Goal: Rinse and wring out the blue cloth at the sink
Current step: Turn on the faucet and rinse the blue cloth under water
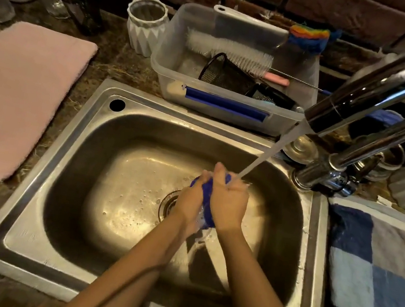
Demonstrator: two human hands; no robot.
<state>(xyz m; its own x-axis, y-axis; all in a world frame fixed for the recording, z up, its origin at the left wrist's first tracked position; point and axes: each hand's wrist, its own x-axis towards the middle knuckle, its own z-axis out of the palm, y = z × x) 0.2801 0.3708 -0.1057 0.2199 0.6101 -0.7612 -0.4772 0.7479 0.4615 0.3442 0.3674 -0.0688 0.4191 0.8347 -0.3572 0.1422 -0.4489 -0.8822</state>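
Observation:
The blue cloth [206,204] is bunched up between my two hands over the middle of the steel sink [66,180]. My left hand [190,201] grips its left side and my right hand [228,204] grips its right side, so most of the cloth is hidden. Only a dark blue strip shows between the palms and at the fingertips. Water runs from the chrome faucet [380,82] in a slanted stream [269,153] onto my right fingers and the cloth. Water drips from under my hands near the drain [168,202].
A clear plastic tub [228,112] with a bottle brush and a black mesh cup stands behind the sink. A pink towel [17,99] lies on the left counter. A blue checked towel [372,278] lies on the right. A white ribbed vase [145,26] stands at the back.

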